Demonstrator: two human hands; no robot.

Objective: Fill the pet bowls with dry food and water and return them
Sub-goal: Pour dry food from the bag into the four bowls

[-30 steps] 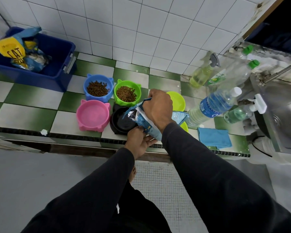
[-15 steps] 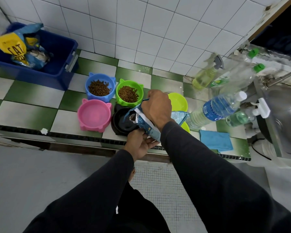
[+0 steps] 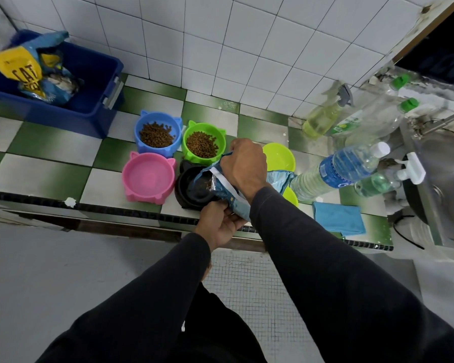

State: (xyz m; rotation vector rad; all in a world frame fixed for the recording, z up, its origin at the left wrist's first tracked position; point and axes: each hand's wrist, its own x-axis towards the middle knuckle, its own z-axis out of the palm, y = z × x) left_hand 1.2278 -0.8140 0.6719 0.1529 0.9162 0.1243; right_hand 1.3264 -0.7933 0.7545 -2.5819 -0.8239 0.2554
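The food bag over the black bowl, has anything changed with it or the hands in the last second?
Hardly anything. Both hands keep their grip on the food bag: the right hand on top near its mouth, the left hand at its lower edge, mouth tipped over the black bowl. No new kibble is visible there. The pink bowl stays empty; the blue bowl and green bowl stay filled.

A green-and-white checkered tile desk (image 3: 50, 163) runs beneath a wall of white tiles (image 3: 220, 48). At far left, a dark blue plastic bin (image 3: 89, 100) sits on the desk against the wall. At right, a spray bottle (image 3: 323, 119) of pale yellow liquid stands by the wall, near two clear bottles with green caps (image 3: 378, 119). A folded blue cloth (image 3: 338, 218) lies at the desk's front edge, just beside a stainless steel sink (image 3: 446, 169). A small white-topped bottle (image 3: 385, 179) stands at the sink's rim
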